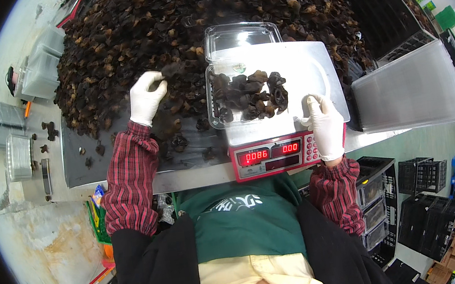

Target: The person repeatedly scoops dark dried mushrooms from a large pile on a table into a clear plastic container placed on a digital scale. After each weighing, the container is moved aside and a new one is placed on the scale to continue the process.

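My left hand [148, 98], in a white glove, hovers over a heap of dark wood ear mushrooms [121, 40], thumb and forefinger curved towards each other. A blurred dark piece shows by its fingertips; whether they grip it cannot be told. My gloved right hand [324, 128] rests over the right side of a red digital scale [256, 170], fingers loosely curled, with nothing visible in them. On the scale's bright metal plate [302, 58] sits a clear plastic clamshell box [210, 101], its lid [242, 38] folded back. Several mushrooms [250, 88] lie in the box. The red display is lit.
A stack of clear plastic sheets or lids [408, 90] stands right of the scale. Clear containers [41, 67] are at the left, and a black crate [376, 0] at the far right. Below the metal table edge [193, 178] are black crates [429, 223] and drawers [373, 213].
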Demonstrator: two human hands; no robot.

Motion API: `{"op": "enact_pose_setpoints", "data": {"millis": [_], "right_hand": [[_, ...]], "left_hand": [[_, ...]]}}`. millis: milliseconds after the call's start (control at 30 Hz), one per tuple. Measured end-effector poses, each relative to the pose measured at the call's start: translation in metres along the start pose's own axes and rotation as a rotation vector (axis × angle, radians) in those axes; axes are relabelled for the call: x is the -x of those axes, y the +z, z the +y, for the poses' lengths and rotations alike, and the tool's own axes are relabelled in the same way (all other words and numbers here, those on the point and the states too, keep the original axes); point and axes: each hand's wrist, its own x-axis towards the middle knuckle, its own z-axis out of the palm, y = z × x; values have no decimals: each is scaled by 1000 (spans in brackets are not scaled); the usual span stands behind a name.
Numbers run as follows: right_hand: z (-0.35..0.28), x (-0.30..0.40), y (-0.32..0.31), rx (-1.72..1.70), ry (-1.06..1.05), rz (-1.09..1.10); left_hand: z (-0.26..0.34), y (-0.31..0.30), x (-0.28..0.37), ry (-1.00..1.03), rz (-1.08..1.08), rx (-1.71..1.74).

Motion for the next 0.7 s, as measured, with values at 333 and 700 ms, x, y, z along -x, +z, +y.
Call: {"op": "enact_pose_setpoints", "data": {"millis": [333, 700], "right_hand": [[-7, -1, 4, -182, 208, 1], [15, -2, 8, -6, 64, 15]], "left_hand": [[150, 77, -26, 553, -402, -49], [146, 43, -6, 437, -282, 13]]}}
